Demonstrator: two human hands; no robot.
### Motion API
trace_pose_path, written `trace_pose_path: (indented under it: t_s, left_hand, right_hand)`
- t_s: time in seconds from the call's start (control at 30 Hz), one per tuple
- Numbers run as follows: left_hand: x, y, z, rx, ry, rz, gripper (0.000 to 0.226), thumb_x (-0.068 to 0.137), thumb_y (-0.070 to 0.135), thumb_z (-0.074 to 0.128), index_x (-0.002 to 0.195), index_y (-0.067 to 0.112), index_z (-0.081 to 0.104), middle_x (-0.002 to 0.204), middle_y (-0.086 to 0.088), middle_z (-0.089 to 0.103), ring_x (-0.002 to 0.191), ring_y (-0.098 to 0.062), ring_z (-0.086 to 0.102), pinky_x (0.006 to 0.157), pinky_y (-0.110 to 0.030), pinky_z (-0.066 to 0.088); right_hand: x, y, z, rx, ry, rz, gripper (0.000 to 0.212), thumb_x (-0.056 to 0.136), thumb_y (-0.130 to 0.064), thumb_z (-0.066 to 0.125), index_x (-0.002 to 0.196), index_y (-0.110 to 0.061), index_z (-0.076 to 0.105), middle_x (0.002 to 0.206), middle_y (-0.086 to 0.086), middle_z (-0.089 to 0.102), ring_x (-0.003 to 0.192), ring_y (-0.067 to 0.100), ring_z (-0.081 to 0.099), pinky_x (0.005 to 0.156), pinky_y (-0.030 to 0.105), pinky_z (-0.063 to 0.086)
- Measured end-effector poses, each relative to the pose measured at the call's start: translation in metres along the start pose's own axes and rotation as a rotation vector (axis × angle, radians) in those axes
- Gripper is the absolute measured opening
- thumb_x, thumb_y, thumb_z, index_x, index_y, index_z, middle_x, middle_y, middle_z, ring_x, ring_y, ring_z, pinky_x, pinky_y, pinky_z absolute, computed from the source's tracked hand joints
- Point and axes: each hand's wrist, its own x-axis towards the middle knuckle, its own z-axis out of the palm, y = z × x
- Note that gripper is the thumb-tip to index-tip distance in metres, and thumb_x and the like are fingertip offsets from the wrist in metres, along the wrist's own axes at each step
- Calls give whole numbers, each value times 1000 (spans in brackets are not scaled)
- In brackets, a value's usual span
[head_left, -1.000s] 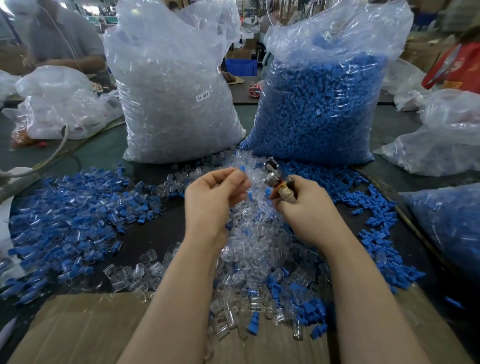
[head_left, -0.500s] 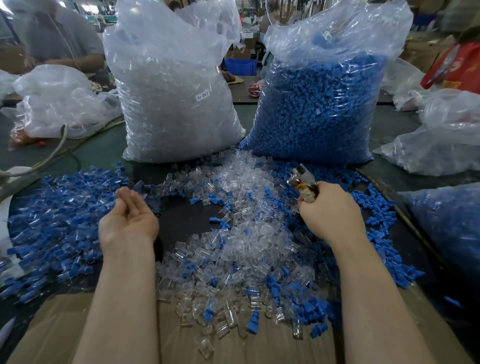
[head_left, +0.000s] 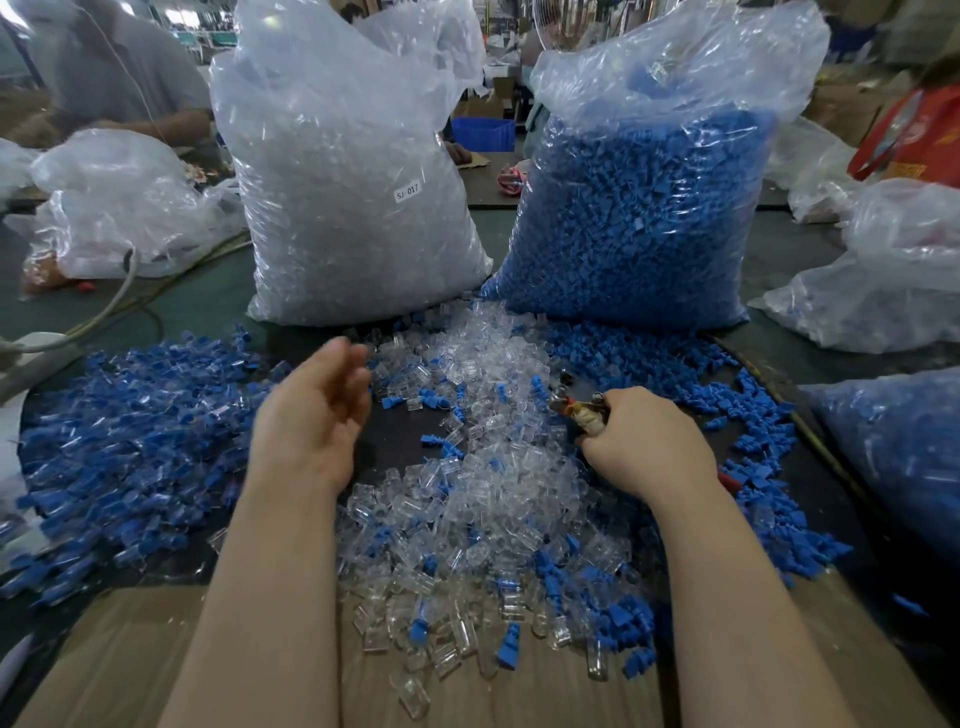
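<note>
A heap of small clear plastic caps (head_left: 483, 488) mixed with a few blue plugs lies in the middle of the table. Left of it spreads a pile of assembled blue-and-clear pieces (head_left: 130, 436). Loose blue plugs (head_left: 753, 415) lie to the right. My left hand (head_left: 311, 415) hovers over the dark table between the left pile and the clear heap, fingers relaxed and blurred, holding nothing. My right hand (head_left: 644, 441) grips a small metal tool (head_left: 582, 410) with a taped handle, low at the right edge of the clear heap.
Two tall plastic sacks stand at the back: one of clear caps (head_left: 353, 182), one of blue plugs (head_left: 644, 208). More bags sit at the left (head_left: 119, 208) and right (head_left: 893, 280). A cardboard sheet (head_left: 130, 665) covers the near edge. A person (head_left: 114, 67) sits at the far left.
My left hand dropped its piece at the left pile and has now swung back toward the clear heap. My right hand moved right and lowered the tool to the heap.
</note>
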Motion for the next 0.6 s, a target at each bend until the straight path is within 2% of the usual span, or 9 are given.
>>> trace_pose_path:
  t_s: [0.13, 0.2, 0.27, 0.37, 0.53, 0.6]
  left_hand:
    - [-11, -20, 16, 769, -177, 220, 8, 89, 20, 70, 96, 24, 72, 82, 8, 74, 76, -6, 65, 66, -19, 47]
    - [-13, -31, 21, 1034, -208, 335, 12, 89, 21, 70, 100, 26, 73, 89, 13, 71, 80, -4, 65, 74, -23, 51]
    - [-12, -39, 24, 1254, -213, 386, 19, 93, 22, 64, 110, 27, 71, 100, 12, 69, 84, -3, 61, 80, -26, 47]
    - [-9, -45, 24, 1410, -240, 397, 26, 96, 21, 60, 121, 25, 67, 114, 5, 70, 96, -12, 61, 83, -26, 44]
    - [-5, -47, 25, 1472, -264, 404, 23, 95, 26, 61, 118, 24, 66, 113, 2, 69, 103, -17, 61, 88, -30, 48]
    - [-4, -49, 24, 1476, -264, 383, 19, 96, 27, 60, 114, 27, 67, 109, 3, 70, 98, -16, 60, 84, -29, 47]
  right_hand:
    - [-2, -1, 0, -20, 4, -5, 17, 83, -27, 62, 78, -22, 46, 76, 1, 53, 66, 20, 50, 50, 30, 31]
    - [-2, -1, 1, -22, 19, -13, 18, 83, -26, 61, 78, -22, 44, 76, 1, 52, 68, 22, 51, 50, 30, 30]
    - [-2, 0, 1, -19, 40, -11, 19, 83, -25, 61, 77, -23, 43, 76, -1, 50, 69, 24, 50, 51, 30, 30]
    - [-2, 1, 2, -12, 41, 3, 17, 83, -25, 61, 79, -23, 45, 75, -2, 49, 70, 24, 49, 54, 32, 33]
    - [-1, 1, 3, 28, 145, 10, 19, 85, -38, 65, 90, -22, 55, 81, 1, 56, 75, 27, 51, 62, 32, 39]
    - [-2, 0, 3, 54, 186, 6, 24, 87, -45, 64, 93, -22, 58, 84, 3, 58, 76, 28, 51, 64, 32, 39]
